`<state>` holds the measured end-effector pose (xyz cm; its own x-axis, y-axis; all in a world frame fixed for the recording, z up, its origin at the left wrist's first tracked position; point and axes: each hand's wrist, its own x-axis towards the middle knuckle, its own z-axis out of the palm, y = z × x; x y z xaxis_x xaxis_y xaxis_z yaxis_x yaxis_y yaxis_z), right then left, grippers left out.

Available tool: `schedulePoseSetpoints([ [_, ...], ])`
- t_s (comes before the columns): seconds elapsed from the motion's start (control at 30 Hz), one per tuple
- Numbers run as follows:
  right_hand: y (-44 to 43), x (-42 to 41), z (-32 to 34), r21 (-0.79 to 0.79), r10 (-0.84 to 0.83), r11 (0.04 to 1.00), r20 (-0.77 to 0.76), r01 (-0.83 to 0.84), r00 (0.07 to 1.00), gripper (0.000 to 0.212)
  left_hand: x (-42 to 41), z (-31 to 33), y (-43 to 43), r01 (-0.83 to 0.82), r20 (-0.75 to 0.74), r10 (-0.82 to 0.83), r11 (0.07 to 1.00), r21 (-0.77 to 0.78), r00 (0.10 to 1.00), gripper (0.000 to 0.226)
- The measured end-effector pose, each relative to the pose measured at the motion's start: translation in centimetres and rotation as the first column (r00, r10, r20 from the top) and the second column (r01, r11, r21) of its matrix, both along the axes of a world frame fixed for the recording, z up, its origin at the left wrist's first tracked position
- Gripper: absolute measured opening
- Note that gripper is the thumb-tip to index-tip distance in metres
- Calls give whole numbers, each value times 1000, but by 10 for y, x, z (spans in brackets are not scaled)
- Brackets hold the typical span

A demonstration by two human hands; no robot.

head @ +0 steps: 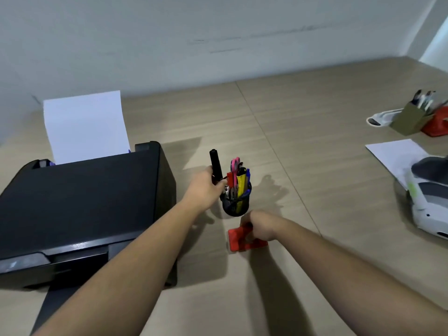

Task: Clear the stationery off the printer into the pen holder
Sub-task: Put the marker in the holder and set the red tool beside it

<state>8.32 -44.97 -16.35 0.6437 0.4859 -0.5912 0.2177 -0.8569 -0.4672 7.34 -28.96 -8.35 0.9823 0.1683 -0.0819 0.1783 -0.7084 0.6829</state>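
From the head camera, the left hand (206,184) has its fingers closed around a black marker-like stick (216,164), which stands nearly upright above the fingers and just left of the pen holder (236,204). The holder, a black mesh cup, sits on the floor touching or just beside those fingertips; pink-handled scissors (235,164), a yellow cutter (241,183), a red item and a blue pen stand in it.

The right hand (260,226) lies nearer the camera than the holder, fingers curled down onto a flat red object (243,241) on the floor; whether they grip it or only press on it cannot be told.

Left of the left hand stands the black printer (80,202), its top bare, with a white sheet (84,124) upright in the rear feed.

The surface is a floor of pale wood-look tiles (303,112) meeting a plain light wall (218,32). Well to the right of both hands lie a loose white paper (397,156), a grey-and-white shoe (426,200), a white slipper, and a brown box of pens (409,120) beside a red thing.
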Motion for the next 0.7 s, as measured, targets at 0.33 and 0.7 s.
schedulePoseSetpoints([
  [0.33, -34, 42, 62, 353, -390, 888, 237, 295, 890, 2, 10, 3, 4, 45, 27, -44, 999, -20, 999, 39],
  [0.7, 28, 54, 96, 679, -538, 692, 258, 246, 802, 12, 33, -9, 1, 186, 63, -186, 983, 6, 981, 26],
])
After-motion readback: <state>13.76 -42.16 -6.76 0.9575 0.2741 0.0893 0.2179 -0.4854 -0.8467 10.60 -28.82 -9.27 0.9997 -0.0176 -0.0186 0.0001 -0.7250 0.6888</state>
